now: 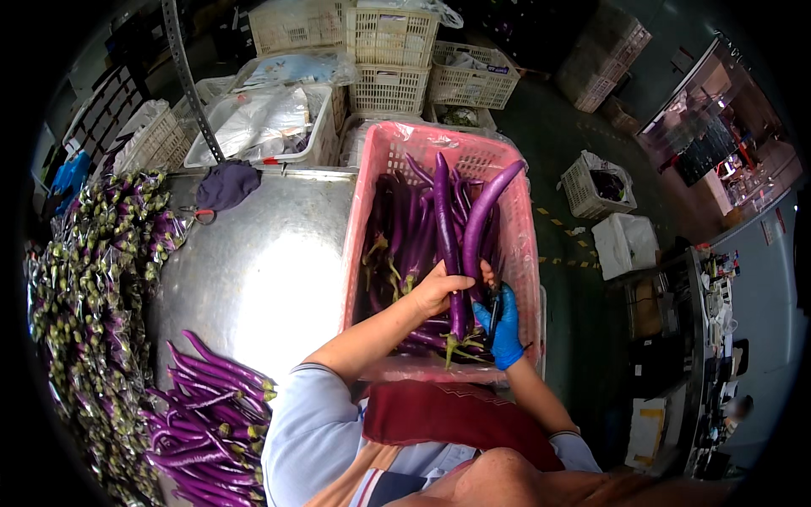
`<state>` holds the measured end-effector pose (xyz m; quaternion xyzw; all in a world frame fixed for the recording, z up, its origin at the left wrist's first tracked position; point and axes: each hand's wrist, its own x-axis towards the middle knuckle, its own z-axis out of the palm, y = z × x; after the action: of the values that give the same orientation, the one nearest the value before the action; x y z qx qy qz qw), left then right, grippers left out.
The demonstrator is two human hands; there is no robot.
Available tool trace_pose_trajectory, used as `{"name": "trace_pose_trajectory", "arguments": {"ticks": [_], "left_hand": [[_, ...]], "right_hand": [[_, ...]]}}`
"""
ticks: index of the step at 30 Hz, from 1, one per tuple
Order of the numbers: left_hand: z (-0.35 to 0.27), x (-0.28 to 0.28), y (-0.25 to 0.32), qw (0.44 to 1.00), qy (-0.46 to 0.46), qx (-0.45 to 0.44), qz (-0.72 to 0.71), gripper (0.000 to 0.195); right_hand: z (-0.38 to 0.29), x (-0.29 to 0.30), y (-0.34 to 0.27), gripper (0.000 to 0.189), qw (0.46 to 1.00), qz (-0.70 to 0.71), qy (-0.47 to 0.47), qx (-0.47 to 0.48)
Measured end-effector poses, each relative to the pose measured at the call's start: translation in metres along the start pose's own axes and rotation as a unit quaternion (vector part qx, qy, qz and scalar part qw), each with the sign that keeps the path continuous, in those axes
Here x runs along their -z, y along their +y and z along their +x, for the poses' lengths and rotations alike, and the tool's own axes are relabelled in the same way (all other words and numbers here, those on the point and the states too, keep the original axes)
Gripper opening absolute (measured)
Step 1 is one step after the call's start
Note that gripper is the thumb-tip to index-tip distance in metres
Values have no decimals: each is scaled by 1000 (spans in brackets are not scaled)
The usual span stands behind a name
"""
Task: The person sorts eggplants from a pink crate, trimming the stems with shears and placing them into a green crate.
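Observation:
My bare left hand (437, 291) grips two long purple eggplants, a straight one (445, 222) and a thicker curved one (486, 212), over the pink plastic crate (437, 134). Their tips point away from me. The straight one's green stem (451, 348) hangs towards me. My right hand (508, 329), in a blue glove, is closed on a black-handled tool (494, 310) beside the eggplants. Its working end is partly hidden, so its exact kind is unclear. More eggplants (415, 234) lie in the crate below, some with long stems.
Left of the crate is a metal table (203, 266). Loose eggplants (203, 418) with short stems and a heap of bagged eggplants (95, 304) lie on it. Red-handled scissors (204, 217) rest near a purple cloth (228, 185). Behind stand stacked plastic crates (389, 89) and a metal post (190, 82).

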<state>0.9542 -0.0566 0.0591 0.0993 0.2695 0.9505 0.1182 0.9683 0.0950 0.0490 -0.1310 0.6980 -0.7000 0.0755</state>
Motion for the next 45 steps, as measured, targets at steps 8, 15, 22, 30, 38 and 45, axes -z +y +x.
{"name": "trace_pose_trajectory", "arguments": {"ticks": [8,15,22,30,38,45], "left_hand": [[5,21,15,976,161,-66,134,29],[8,34,14,982,151,-82,78,26],[6,35,6,981,155,-94,72,45],[8,38,-2,970,202,-100,88,44],[10,44,0,934,200,-88,282,53],[9,50,10,984,172,-34,27,21]], "right_hand": [[10,6,2,47,1000,4,0,-13],[18,10,-5,45,999,-16,4,-40],[24,10,-14,50,1000,-24,5,-16],[27,18,-7,53,999,-29,13,-35],[29,3,-23,55,994,-7,32,-101],[16,1,-33,42,992,65,-48,-98]]}}
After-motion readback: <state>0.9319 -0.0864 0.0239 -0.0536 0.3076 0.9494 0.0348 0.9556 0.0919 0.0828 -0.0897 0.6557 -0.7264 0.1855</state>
